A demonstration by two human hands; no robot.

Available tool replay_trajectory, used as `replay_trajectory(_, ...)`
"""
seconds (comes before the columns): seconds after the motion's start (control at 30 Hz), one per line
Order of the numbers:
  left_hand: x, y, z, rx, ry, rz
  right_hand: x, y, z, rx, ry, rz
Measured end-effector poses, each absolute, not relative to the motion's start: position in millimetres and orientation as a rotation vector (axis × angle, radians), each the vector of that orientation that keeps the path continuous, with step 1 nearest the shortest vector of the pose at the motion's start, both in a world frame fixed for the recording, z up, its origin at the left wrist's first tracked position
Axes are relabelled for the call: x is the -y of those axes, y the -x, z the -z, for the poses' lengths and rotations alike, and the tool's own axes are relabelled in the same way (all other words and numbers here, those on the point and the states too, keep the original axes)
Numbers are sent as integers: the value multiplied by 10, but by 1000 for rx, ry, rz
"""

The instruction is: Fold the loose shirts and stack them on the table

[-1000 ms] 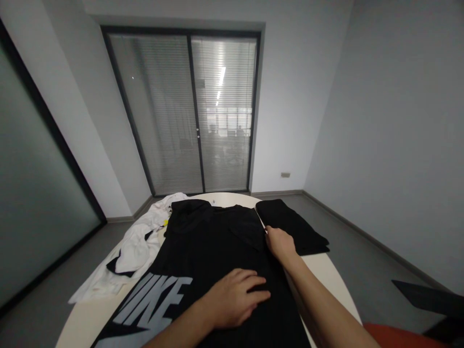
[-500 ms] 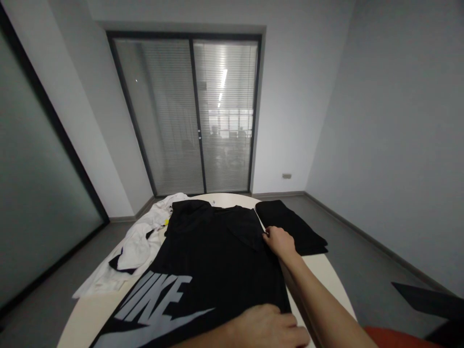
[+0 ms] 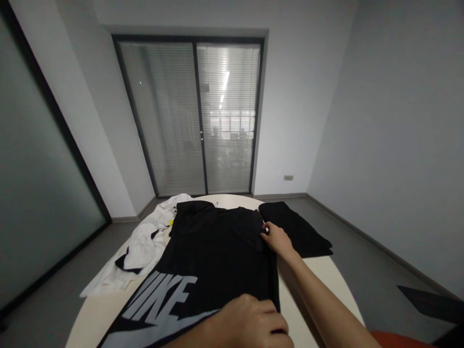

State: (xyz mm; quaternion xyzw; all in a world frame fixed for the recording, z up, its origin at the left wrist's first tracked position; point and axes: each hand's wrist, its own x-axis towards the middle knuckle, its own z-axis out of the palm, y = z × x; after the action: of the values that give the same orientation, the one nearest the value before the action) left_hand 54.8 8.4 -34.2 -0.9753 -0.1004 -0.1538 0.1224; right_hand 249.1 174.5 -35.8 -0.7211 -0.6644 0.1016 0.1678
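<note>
A black T-shirt (image 3: 213, 251) with large grey letters lies spread on a round white table (image 3: 326, 278). My left hand (image 3: 250, 321) is closed at the shirt's near right edge, its fingers curled over the cloth. My right hand (image 3: 277, 238) reaches farther out and pinches the shirt's right edge near the sleeve.
A folded black garment (image 3: 297, 232) lies at the table's far right. White clothing (image 3: 141, 249) is heaped on the left and hangs over the edge. Sliding glass doors with blinds (image 3: 195, 116) stand behind. A dark chair part (image 3: 431, 302) and something orange (image 3: 406, 338) show at bottom right.
My left hand slid from the middle of the shirt back to its near right edge and closed on it. The right edge of the shirt has pulled in leftward. My right hand kept its place.
</note>
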Motion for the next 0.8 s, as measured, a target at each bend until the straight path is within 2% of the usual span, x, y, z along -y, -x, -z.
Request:
replay_trajectory(0.2, -78, -412, 172, 217, 2844, 536, -1936, -2317, 272, 1931, 1974, -316)
replay_trajectory(0.5, -59, 90, -20, 296, 2853, 410, -2163, -1625, 72, 2011, 1858, -331)
replay_trajectory(0.8, -48, 249, 667, 312, 3127, 298, -2015, -1193, 417, 2246, 1614, -457)
